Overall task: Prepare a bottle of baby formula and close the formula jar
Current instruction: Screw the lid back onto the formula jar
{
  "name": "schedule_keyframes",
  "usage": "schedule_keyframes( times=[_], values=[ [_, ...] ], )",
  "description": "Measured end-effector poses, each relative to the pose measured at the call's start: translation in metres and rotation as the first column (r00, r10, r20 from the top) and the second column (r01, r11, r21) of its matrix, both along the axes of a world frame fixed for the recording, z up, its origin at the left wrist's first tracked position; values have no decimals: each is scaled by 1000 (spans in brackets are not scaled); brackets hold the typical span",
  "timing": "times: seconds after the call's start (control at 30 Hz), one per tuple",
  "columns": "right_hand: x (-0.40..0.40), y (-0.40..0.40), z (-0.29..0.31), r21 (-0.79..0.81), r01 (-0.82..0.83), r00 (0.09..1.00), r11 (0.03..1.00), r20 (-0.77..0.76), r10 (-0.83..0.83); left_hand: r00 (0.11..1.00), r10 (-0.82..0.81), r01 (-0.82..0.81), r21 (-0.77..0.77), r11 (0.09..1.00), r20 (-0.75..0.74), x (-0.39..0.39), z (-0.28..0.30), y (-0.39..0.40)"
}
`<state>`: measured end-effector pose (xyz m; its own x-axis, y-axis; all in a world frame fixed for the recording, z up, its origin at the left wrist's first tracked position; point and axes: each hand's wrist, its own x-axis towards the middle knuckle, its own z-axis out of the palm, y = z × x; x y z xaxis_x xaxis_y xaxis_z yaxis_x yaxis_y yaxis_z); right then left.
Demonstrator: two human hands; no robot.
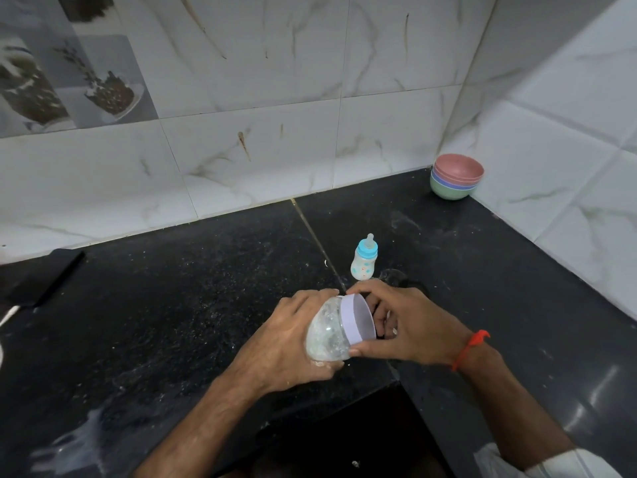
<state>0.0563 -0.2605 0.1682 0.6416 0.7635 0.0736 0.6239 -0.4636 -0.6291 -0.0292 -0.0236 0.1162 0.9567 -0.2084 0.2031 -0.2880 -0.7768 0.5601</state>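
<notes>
A clear plastic formula jar [327,334] with white powder residue is held tilted above the black counter, its mouth pointing right. My left hand [289,343] wraps around the jar's body. My right hand [403,322] grips the pale lilac lid [356,319] on the jar's mouth, thumb below and fingers above. A small baby bottle [363,262] with a blue collar and clear nipple stands upright on the counter just behind my hands, holding white liquid.
A stack of pastel bowls [456,176] sits in the far right corner against the tiled walls. A dark flat object [41,277] lies at the left. The counter [172,288] is dusted with powder and has an inner corner edge [393,381] below my hands.
</notes>
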Motion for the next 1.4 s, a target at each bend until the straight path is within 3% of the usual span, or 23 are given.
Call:
schedule_keyframes(
  times=[0.2, 0.37, 0.5, 0.63, 0.77, 0.97, 1.17, 1.4],
  values=[
    [-8, 15, 7, -25, 234, 918, 972, -324, -229, 998, 44, -46, 54, 997, 36, 4, -1, -2],
    [-6, 15, 17, -198, 192, 882, 961, -393, -258, 999, 32, -31, 41, 999, -31, 0, -7, -6],
    [-5, 6, 9, -120, 144, 903, 982, -391, -180, 999, -4, 5, 17, 1000, -46, 3, 1, 1],
    [1, -2, 14, -121, 98, 963, 988, -239, -125, 996, -21, 19, -33, 999, -84, 9, 15, 7],
    [-7, 2, 24, -143, 92, 877, 985, -457, -148, 997, -24, 24, 8, 1000, -68, 7, 16, 2],
    [-22, 17, 1, 20, 202, 942, 979, -277, -189, 993, -66, 70, 37, 997, -98, 6, 16, 7],
    [-9, 0, 1, 68, -156, 987, 985, -36, 158, 974, -137, 125, -77, 989, -181, 11, 32, 20],
    [4, -16, 15, 92, -170, 985, 981, 41, 167, 978, -112, 91, -118, 989, -178, 9, 33, 27]
  ],
)
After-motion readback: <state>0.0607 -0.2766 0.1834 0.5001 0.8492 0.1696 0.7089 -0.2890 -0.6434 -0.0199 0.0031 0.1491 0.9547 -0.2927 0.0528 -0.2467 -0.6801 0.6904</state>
